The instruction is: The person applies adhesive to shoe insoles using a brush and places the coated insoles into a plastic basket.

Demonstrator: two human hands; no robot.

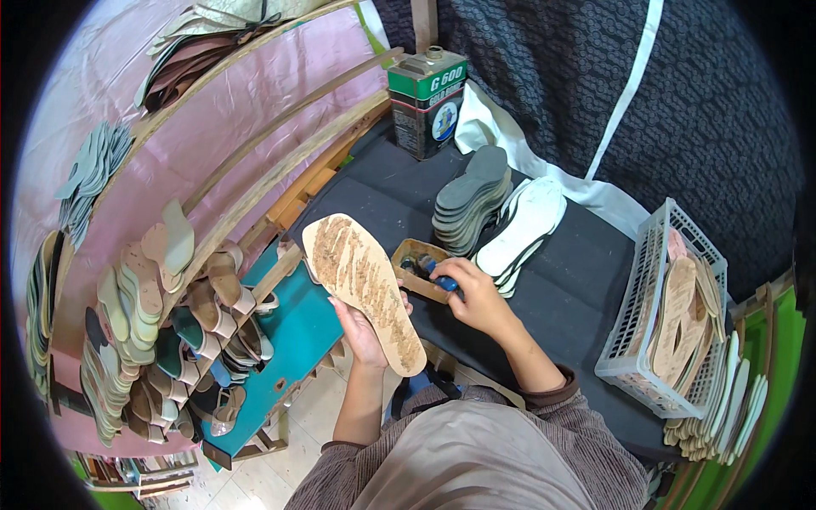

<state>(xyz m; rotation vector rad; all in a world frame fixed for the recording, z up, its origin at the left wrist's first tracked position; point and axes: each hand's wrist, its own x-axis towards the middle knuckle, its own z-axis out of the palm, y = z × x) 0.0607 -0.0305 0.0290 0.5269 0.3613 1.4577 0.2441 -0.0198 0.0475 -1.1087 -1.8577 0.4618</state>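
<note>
My left hand (pixel 361 331) is closed around the edge of a tan shoe sole (pixel 357 276), holding it tilted up with its face toward me. Rough brown streaks, like spread glue, cover much of that face. To the right, my right hand (pixel 476 293) grips a blue-handled tool (pixel 444 281) over a small open tan box (pixel 408 248). The tool's working end is down in the box and cannot be made out. Just beyond the box stand a stack of dark grey soles (pixel 470 200) and a stack of white soles (pixel 529 223).
A green and black metal can (pixel 427 100) stands at the back of the dark-covered table (pixel 574 289). A grey plastic crate (pixel 629 289) with tan soles sits at the right, beside more stacked soles (pixel 731 408). Racks of shoes (pixel 204 319) and a teal bench (pixel 289 348) are at the left.
</note>
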